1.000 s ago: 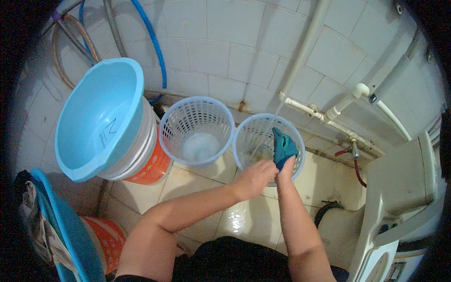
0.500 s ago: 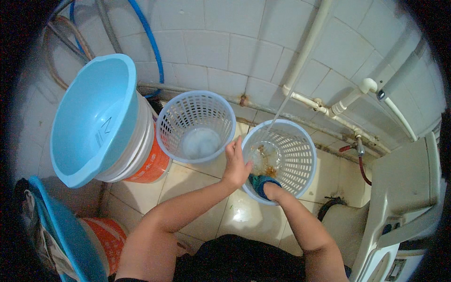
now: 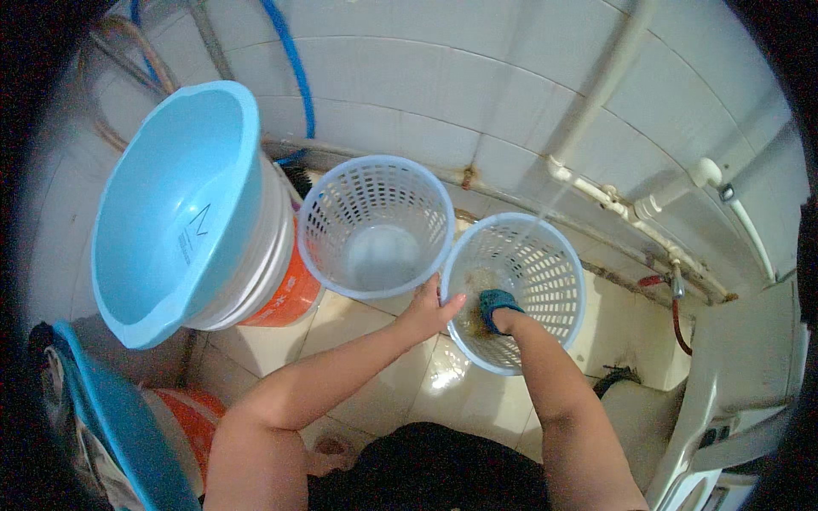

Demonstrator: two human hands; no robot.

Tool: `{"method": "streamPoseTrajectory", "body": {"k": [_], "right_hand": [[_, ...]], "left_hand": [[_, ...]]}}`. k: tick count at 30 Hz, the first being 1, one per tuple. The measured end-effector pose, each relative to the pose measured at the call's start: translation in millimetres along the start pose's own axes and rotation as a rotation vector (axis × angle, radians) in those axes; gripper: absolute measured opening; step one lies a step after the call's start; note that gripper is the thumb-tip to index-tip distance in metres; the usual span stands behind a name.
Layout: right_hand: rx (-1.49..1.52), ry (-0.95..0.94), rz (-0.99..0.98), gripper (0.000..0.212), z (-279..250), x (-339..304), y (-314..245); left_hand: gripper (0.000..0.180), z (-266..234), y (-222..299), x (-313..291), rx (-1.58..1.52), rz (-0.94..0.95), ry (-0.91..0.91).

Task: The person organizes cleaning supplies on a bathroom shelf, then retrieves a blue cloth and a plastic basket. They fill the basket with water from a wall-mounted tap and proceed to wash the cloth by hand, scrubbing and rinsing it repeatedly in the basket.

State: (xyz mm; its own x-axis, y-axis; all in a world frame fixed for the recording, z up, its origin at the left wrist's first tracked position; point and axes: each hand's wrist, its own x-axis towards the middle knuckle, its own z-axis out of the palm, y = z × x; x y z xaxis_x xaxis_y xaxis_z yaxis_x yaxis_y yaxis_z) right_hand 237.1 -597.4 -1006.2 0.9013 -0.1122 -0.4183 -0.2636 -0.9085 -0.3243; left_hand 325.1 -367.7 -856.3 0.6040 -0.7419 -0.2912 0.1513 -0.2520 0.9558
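My left hand (image 3: 429,312) grips the near-left rim of a pale blue slatted plastic basket (image 3: 558,341), its thumb lying inside the rim. Inside that basket is my right hand (image 3: 503,312), covered by a blue-green cloth mitt (image 3: 497,300) that hides the fingers, so I cannot tell how they are bent. The mitt is against the bottom or low wall. Yellowish-brown residue and wet shine show around it. A thin water stream (image 3: 554,203) falls into the basket from above. Close on the left stands a second, similar basket (image 3: 375,179), untouched.
A light blue basin (image 3: 162,196) leans on white buckets (image 3: 273,247) at the left. Another blue basin edge (image 3: 111,409) is at the lower left. Pipes (image 3: 588,183) and a red-handled tap (image 3: 673,281) run along the tiled wall. A white toilet (image 3: 750,375) stands right.
The mitt has moved up and inward from the basket's near edge. My left hand has gone from spread at the rim to gripping it. The whole view has shifted slightly.
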Motion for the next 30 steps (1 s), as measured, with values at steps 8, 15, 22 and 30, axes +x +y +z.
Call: {"method": "streamPoseTrajectory", "body": {"k": [8, 15, 22, 30], "right_hand": [[-0.021, -0.156, -0.115, 0.035, -36.3, -38.6, -35.8], [0.075, -0.383, 0.128, 0.042, -122.3, -87.9, -70.1], [0.105, -0.433, 0.149, 0.048, -131.6, -105.4, -69.7], [-0.027, -0.545, -0.043, 0.053, -95.9, -84.0, -46.3]], "left_hand": [[0.056, -40.3, -4.2, -24.3, -0.856, -0.378, 0.364], [0.042, -71.1, -0.3, -53.2, -0.806, -0.359, 0.418], [0.047, -105.0, -10.5, -144.4, -0.571, -0.513, 0.224], [0.046, -128.5, -36.3, -268.3, -0.531, -0.711, 0.383]]}}
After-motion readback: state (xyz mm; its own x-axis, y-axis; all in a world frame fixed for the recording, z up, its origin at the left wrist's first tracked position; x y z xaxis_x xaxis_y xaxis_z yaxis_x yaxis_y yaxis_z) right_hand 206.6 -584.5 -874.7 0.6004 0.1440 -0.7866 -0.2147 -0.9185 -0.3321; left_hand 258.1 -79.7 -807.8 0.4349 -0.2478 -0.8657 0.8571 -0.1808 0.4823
